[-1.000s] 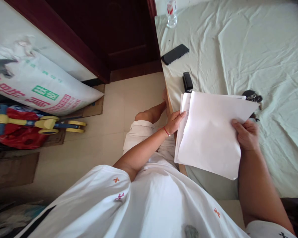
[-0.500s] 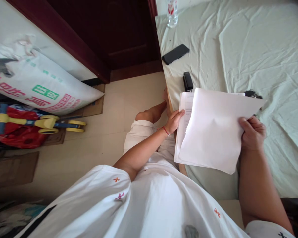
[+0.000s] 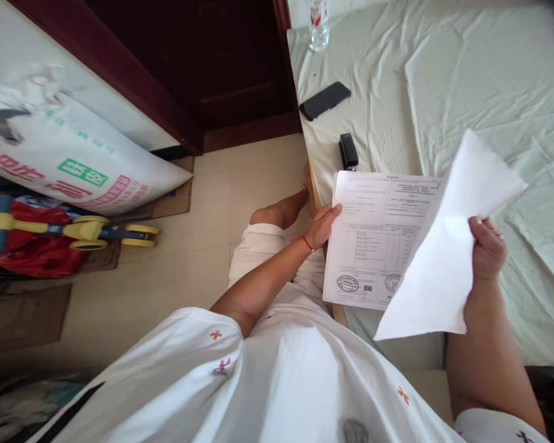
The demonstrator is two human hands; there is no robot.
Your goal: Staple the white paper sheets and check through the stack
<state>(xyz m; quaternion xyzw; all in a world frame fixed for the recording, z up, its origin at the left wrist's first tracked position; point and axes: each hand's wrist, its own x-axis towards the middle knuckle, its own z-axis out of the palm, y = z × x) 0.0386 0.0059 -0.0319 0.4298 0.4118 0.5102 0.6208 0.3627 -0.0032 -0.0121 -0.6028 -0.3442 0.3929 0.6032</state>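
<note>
Since the earlier frames the right hand (image 3: pixel 487 249) has swung the blank top sheet (image 3: pixel 443 258) up and off to the right, uncovering the printed form (image 3: pixel 373 240) that was hidden beneath it. Left hand hasn't shifted.

Grip state: right grip clamped on the right edge of the top sheet, thumb on the near face, fingers behind; sheet tilted, lifted clear of the surface, its lower left part overlapping the form's right side. Left hand (image 3: pixel 325 224) pinned on the form's left edge, fingers closed on the paper. Cannot tell whether one sheet or several lie under it.

Step, as I read it: separating pages, top sheet mid-peel. The next move looks to need a bare spot to drop the sheet while the left keeps the form from sliding; the form overhangs the surface (image 3: pixel 443 80) at its near edge, so it could slip off toward the lap.

Around:
- black stapler (image 3: pixel 348 151) just beyond the form's top edge, apart from it
- phone (image 3: pixel 325 100) further back, near the surface's left edge
- water bottle (image 3: pixel 319 24) at the far corner
- cloth is wrinkled
- floor left: printed sack (image 3: pixel 74 160), toy scooter (image 3: pixel 74 231), well apart

Nothing blocks the right hand; the stapler is the closest obstacle.
</note>
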